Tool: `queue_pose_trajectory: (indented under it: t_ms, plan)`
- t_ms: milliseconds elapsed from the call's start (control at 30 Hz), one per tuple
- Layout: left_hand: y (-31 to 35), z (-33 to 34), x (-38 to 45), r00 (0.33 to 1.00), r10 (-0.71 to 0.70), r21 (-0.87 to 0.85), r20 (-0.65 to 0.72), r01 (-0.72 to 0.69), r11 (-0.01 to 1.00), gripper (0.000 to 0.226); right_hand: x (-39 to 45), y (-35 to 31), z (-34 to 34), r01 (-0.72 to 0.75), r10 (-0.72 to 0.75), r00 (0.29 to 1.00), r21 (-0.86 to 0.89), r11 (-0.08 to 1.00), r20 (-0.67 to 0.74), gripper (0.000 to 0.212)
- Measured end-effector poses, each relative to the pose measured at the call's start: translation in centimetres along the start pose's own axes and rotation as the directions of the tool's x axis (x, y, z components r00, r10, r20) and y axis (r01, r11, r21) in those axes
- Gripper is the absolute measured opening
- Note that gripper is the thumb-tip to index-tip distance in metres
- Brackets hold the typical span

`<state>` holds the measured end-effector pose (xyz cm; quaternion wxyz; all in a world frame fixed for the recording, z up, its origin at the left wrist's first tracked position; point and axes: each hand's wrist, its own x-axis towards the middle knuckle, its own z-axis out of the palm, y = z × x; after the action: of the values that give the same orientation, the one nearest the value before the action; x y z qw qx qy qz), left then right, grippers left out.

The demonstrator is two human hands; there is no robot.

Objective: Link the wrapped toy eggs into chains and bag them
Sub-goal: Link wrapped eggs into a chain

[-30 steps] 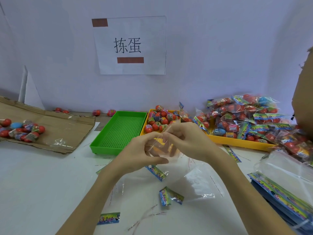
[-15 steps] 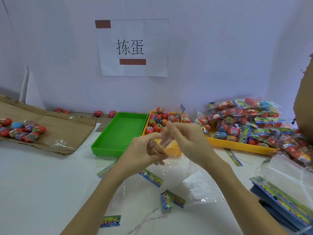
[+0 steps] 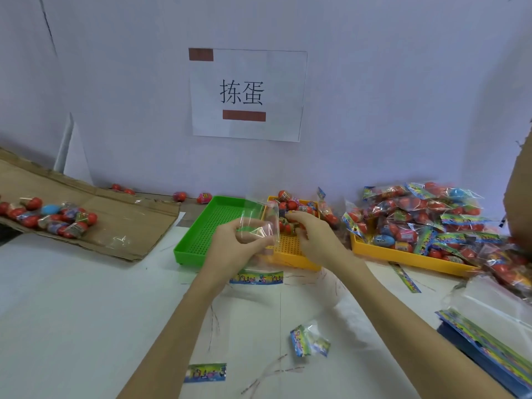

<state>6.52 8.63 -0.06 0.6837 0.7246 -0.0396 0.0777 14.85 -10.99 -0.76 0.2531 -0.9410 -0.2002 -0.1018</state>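
Since 1 second ago, both hands are being carried up toward the yellow tray [image 3: 290,259]. A clear bag [image 3: 260,218] is being pinched in the left hand [image 3: 239,243]; the right hand [image 3: 312,234], fingers curled, is reaching the toy eggs [image 3: 296,208], whether gripping cannot be told. Bagging seems underway; next, eggs need picking.

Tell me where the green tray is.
In the head view, the green tray sits centre-left on the table, touching the yellow tray on its right, cardboard on its left.
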Motion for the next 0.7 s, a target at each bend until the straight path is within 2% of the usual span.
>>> queue_pose_trajectory:
  t_ms: [67,133,200,267,333,400,467,567,700]
  plan:
    - [0.0,0.1,0.0,1.0,-0.002,-0.013,0.004,0.002,1.0,0.035,1.1,0.0,0.5,-0.007,0.011,0.999,-0.088,0.996,0.047,0.047]
    - [0.0,0.3,-0.1,1.0,-0.008,-0.027,0.003,0.008,1.0,0.035,1.6,0.0,0.9,-0.026,0.034,0.997,-0.103,0.994,0.073,0.045]
    - [-0.3,0.4,-0.1,1.0,-0.009,-0.025,0.004,0.009,1.0,0.036,1.6,-0.2,1.1,-0.033,0.036,0.999,-0.099,0.995,0.032,0.037]
    - [-0.4,0.5,-0.1,1.0,-0.003,-0.003,0.016,0.003,1.0,0.038,1.2,-0.5,0.9,-0.048,0.049,0.992,0.014,0.999,-0.113,0.029]
    - [-0.5,0.4,0.0,1.0,0.007,0.024,0.021,-0.007,1.0,0.041,0.1,-1.1,0.2,-0.059,0.12,0.961,0.24,0.969,-0.249,0.026]
    - [-0.5,0.4,0.0,0.999,0.014,0.046,0.034,-0.016,0.999,0.043,-1.5,-1.6,-0.7,-0.011,0.153,0.928,0.384,0.923,-0.34,0.025]
    - [-0.7,0.5,0.1,0.998,0.036,0.112,0.046,-0.041,0.993,0.044,-3.5,-1.9,-1.2,0.071,0.142,0.89,0.441,0.895,-0.432,0.025]
    - [-0.6,1.1,0.0,0.994,0.062,0.156,0.089,-0.076,0.985,0.043,-6.1,-2.6,-2.0,0.18,0.151,0.847,0.541,0.822,-0.51,0.026]
    - [-0.5,1.9,-0.4,0.977,0.097,0.172,0.187,-0.13,0.976,0.045,-7.5,-3.8,-3.2,0.256,0.177,0.832,0.647,0.719,-0.526,0.027]
